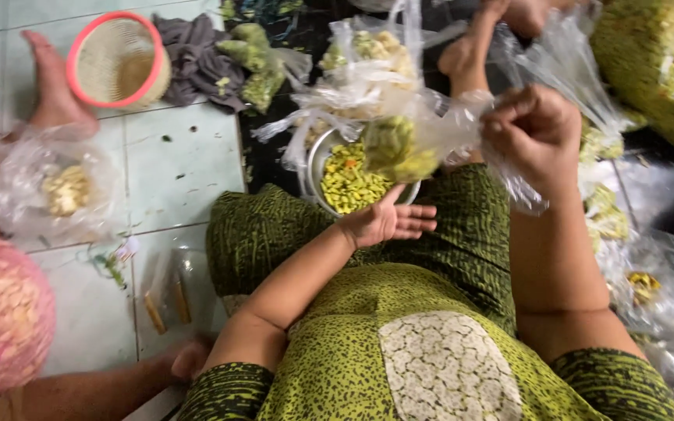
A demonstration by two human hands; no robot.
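Note:
My right hand (pixel 536 132) is closed on the neck of a clear plastic bag (pixel 423 140) with a lump of yellow-green flowers in its bottom end, held sideways above my lap. My left hand (pixel 390 221) lies open, palm up, just below that bag and holds nothing. Under the bag stands a metal bowl (pixel 315 160) with loose yellow-green flower buds. Several filled clear bags (pixel 364 58) lie beyond the bowl.
A pink-rimmed woven basket (pixel 118 61) and a grey cloth (pixel 196 58) lie on the tiled floor at the upper left. Another person's foot (pixel 52 82) and hand (pixel 189 359) are at the left, with a bag (pixel 60 191) of pale flowers. More bags sit at the right.

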